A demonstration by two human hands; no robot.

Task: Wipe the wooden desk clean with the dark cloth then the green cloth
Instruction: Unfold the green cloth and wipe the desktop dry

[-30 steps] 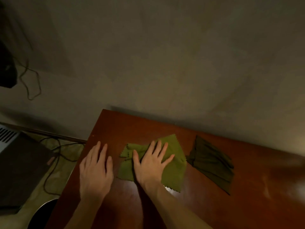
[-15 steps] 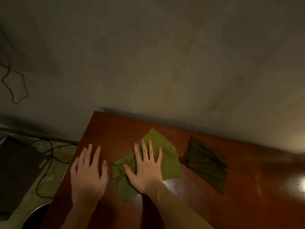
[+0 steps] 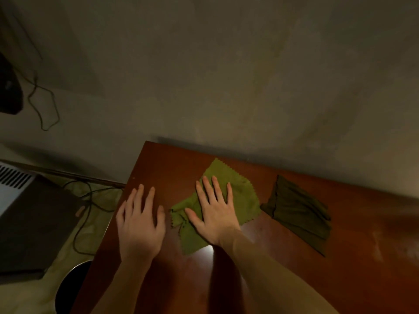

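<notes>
A green cloth (image 3: 243, 196) with zigzag edges lies rumpled on the reddish wooden desk (image 3: 283, 268), near its back left corner. My right hand (image 3: 213, 211) presses flat on the cloth with straight, spread fingers. My left hand (image 3: 140, 220) rests flat on the bare desk just left of the cloth, near the left edge, fingers straight. A dark cloth (image 3: 299, 211) lies folded on the desk to the right of the green one, touched by neither hand.
The desk stands against a plain wall (image 3: 226, 87). Left of the desk, lower down, are a dark box-like appliance (image 3: 34, 223) with a white vent, black cables (image 3: 86, 200) and a round dark stool or bin (image 3: 72, 284).
My right hand has slid the green cloth away from me and turned it, so one corner now points at the wall. My left hand has stayed flat on the desk.
</notes>
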